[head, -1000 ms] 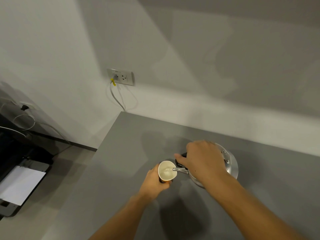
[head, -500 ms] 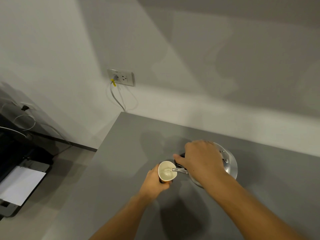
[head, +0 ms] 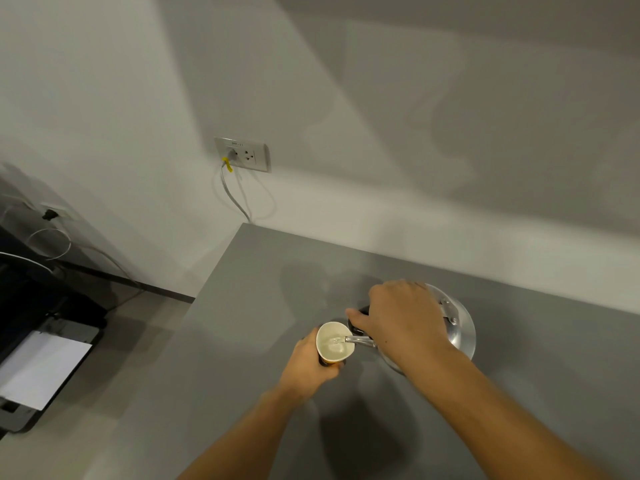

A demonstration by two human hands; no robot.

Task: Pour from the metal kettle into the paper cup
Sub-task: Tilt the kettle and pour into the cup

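A shiny metal kettle [head: 459, 332] is tilted to the left above the grey table [head: 242, 323], and my right hand [head: 403, 317] grips its black handle from above. Its thin spout reaches over the rim of a paper cup [head: 334, 342], white inside and orange outside. A clear stream runs from the spout into the cup, which holds some liquid. My left hand [head: 310, 363] is wrapped around the cup's side and holds it just left of the kettle. Most of the kettle's body is hidden behind my right hand and wrist.
The table's left edge drops to the floor, where a dark printer with a white sheet [head: 41, 367] stands. A wall socket [head: 242, 154] with a plugged grey cable sits on the white wall behind the table's far corner.
The kettle has tipped slightly further toward the cup and the liquid level in the cup has risen. Both hands stay in nearly the same place.
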